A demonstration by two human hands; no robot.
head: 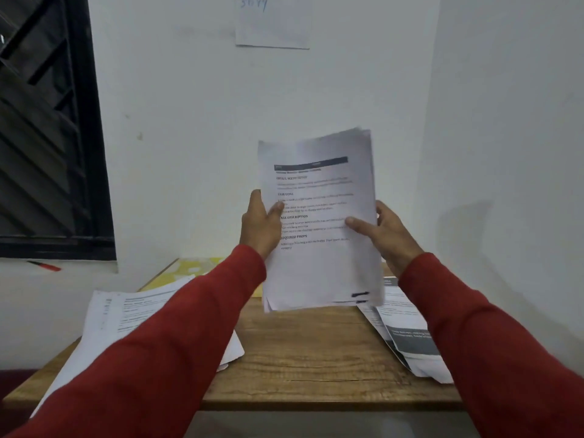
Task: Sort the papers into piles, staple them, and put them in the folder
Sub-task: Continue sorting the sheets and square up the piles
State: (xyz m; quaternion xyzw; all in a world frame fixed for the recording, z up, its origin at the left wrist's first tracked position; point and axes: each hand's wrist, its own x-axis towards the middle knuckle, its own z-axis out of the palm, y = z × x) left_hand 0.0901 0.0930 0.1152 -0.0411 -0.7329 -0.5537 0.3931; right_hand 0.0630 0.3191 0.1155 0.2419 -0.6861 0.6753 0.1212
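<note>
I hold a stack of printed white papers (319, 267) upright above the middle of the wooden table (309, 352). My left hand (260, 224) grips the stack's left edge, thumb on the front page. My right hand (384, 233) grips the right edge, thumb also on the front. The stack's lower edges are uneven and blurred. A pile of papers (126, 314) lies on the table's left side, partly under my left sleeve. Another pile (407, 339) lies on the right side. A yellow patterned folder (192, 268) lies at the table's back left.
A white wall stands close behind the table, with a paper sheet (271, 22) stuck on it. A dark window grille (44, 121) is at the left. A red pen (44, 266) lies on the sill below it.
</note>
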